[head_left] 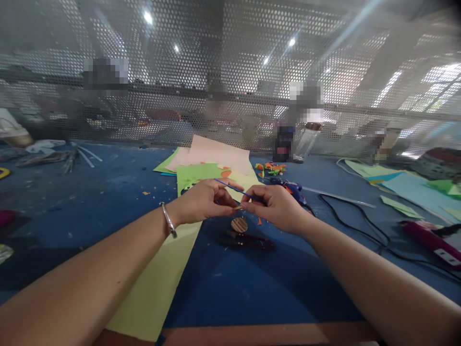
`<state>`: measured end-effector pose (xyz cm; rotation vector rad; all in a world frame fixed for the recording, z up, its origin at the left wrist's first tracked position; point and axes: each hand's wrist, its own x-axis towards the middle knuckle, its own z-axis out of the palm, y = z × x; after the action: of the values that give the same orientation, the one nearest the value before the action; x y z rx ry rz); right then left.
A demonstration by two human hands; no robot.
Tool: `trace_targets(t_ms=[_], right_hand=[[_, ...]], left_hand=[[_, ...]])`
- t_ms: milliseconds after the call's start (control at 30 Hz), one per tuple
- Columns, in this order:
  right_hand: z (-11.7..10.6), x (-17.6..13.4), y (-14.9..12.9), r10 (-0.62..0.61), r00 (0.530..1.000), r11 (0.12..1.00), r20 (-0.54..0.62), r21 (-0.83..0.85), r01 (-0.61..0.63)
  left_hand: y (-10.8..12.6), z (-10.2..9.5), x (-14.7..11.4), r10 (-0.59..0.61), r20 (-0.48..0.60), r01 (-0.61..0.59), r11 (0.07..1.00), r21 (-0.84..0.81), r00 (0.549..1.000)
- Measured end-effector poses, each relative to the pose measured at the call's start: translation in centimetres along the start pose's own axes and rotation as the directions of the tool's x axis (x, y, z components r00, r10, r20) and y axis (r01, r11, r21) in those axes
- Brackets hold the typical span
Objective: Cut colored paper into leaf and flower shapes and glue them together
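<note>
My left hand (211,201), a silver bangle at its wrist, is closed in a pinch at the middle of the table. Its thumb and finger hold one end of a small pale yellowish piece (238,207). My right hand (275,204) meets it there, fingertips closed at the piece's other end. A thin blue strand (230,185) slants from above my left fingers into my right hand. Just below the fingertips is a round, brown-striped disc (239,224). Dark-handled scissors or pliers (247,241), blurred, lie below the disc.
Green, yellow and pink paper sheets (219,149) lie behind and under my left arm. A blue glue gun (293,190) is beyond my right hand. A black cable (356,216) runs to a magenta power strip (432,242). A perforated metal screen (223,57) stands behind.
</note>
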<state>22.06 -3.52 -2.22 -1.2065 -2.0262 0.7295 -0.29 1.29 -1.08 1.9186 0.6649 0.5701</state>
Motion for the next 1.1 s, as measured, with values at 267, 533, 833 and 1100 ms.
trace_targets(t_ms=[267, 533, 833, 1100], right_hand=[[-0.4, 0.3, -0.4, -0.044, 0.996, 0.997, -0.071, -0.071, 0.039], [0.0, 0.3, -0.1, 0.017, 0.998, 1.0, -0.056, -0.024, -0.019], [0.0, 0.4, 0.0, 0.004, 0.999, 0.999, -0.047, -0.037, -0.006], [-0.4, 0.3, -0.5, -0.048, 0.995, 0.988, -0.091, -0.154, 0.034]], left_hand=[[-0.6, 0.2, 0.2, -0.074, -0.063, 0.07, 0.995, -0.072, 0.995], [-1.0, 0.8, 0.4, -0.056, -0.152, 0.031, 0.986, -0.164, 0.987], [-1.0, 1.6, 0.5, -0.081, -0.163, 0.034, 0.962, -0.27, 0.983], [-0.1, 1.5, 0.2, -0.175, -0.316, 0.061, 0.939, -0.34, 0.932]])
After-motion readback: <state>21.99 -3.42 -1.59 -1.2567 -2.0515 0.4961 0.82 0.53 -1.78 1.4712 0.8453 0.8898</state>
